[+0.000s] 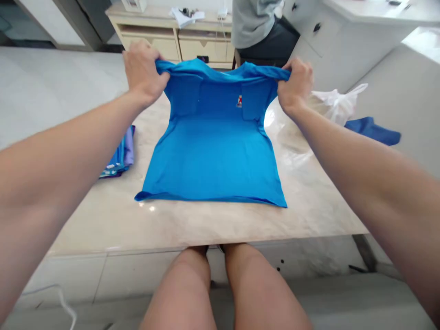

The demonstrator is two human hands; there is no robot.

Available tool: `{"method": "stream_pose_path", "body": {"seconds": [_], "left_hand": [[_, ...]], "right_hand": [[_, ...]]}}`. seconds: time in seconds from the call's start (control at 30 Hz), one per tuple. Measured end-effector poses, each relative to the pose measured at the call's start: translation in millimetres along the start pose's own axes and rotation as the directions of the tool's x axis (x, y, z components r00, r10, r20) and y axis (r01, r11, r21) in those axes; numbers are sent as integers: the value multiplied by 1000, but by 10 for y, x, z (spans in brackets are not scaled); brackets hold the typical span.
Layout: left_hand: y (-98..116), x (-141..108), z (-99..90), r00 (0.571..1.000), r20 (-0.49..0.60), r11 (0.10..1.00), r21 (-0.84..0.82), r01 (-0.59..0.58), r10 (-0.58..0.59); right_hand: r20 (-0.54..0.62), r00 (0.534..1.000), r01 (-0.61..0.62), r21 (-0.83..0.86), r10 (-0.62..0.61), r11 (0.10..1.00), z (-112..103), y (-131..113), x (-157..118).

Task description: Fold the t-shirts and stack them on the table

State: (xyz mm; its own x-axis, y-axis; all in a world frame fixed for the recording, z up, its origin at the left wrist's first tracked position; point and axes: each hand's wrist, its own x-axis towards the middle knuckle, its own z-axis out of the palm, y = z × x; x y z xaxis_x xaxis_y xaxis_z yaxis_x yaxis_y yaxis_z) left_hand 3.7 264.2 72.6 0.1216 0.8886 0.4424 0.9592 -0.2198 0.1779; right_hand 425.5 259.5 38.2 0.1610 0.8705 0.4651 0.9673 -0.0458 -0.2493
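A bright blue shirt [209, 156] is stretched between my two hands, its lower part on the pale marbled table [192, 224]. My left hand [144, 71] grips the upper left end of the cloth, fingers closed. At the upper right end, my right hand [296, 85] has its fingers wrapped round the fabric. The far edge is lifted and folded over toward me, with a small red and white mark inside on the right. The hem lies near the table's front edge, its left corner slightly curled.
Folded blue and purple clothes [124, 153] lie on the left, partly behind my left forearm. On the right are a clear plastic bag [337, 105] and a dark blue cloth [373, 130]. A person [254, 25] sits beyond the table, near a cream cabinet [154, 46].
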Motion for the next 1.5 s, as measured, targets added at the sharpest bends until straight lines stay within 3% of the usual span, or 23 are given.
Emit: {"method": "stream_pose_path", "body": {"seconds": [0.1,0.17,0.27,0.37,0.43,0.47,0.6,0.77,0.87,1.03,1.2,1.27,1.4,1.5], "left_hand": [[-83,-351,-85,987,32,987,27,-157,157],[-180,-689,-49,967,147,974,57,-218,208],[-346,-1181,96,920,300,953,86,-289,252],[-490,-1513,219,860,408,929,68,-364,308],[-566,-1636,228,836,420,916,31,-401,352],[-597,-1682,207,846,394,916,23,-400,360],[-664,-1916,41,927,228,946,58,-319,299],[-663,-2352,38,872,372,932,48,-359,317],[-691,-2475,126,877,379,936,67,-346,297],[-791,-2425,105,893,389,955,90,-283,228],[-742,-2395,13,928,372,991,114,-67,20],[-677,-2360,57,925,365,993,95,76,-106],[-598,-2126,280,845,437,950,96,296,-308],[-596,-1815,464,834,435,939,110,326,-341]], "right_hand": [[15,989,148,-3,-148,989,-86,150,-310],[108,963,248,-5,-246,969,-104,269,-681],[240,887,403,14,-394,915,-49,438,-1297],[348,790,536,10,-505,844,16,546,-1754],[370,746,593,10,-554,805,14,585,-1913],[349,748,600,8,-564,800,-3,600,-1958],[236,799,571,-13,-553,821,-130,664,-2089],[398,691,654,12,-603,757,-219,703,-2373],[405,710,637,-20,-576,771,-225,683,-2462],[473,711,589,3,-520,808,-279,716,-2376],[537,689,481,163,-487,861,-380,759,-2316],[517,744,402,161,-424,901,-358,713,-2316],[435,889,129,61,-143,990,-132,552,-2212],[401,912,-121,49,91,991,126,458,-1981]]}}
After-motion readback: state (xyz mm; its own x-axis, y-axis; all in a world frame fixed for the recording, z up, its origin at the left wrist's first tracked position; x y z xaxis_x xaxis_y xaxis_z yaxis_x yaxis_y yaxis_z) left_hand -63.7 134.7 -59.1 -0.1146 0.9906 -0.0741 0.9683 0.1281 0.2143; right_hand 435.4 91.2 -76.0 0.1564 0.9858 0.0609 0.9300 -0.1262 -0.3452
